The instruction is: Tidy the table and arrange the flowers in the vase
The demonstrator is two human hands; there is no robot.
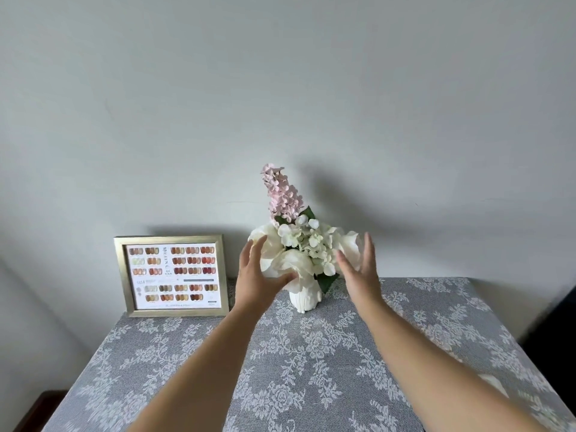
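Observation:
A small white vase [304,300] stands at the back of the table, near the wall. It holds white flowers [307,247] and one tall pink flower spike [282,193] that leans left. My left hand [260,274] is open at the bouquet's left side, its thumb touching a white petal. On the right side, my right hand [358,269] is open with fingers spread, close to the white blooms. Neither hand grips anything.
A gold-framed colour chart [173,274] leans against the wall at the back left. The table [311,369] wears a grey cloth with white lace flowers. A small pale object [495,385] lies on the cloth beside my right forearm.

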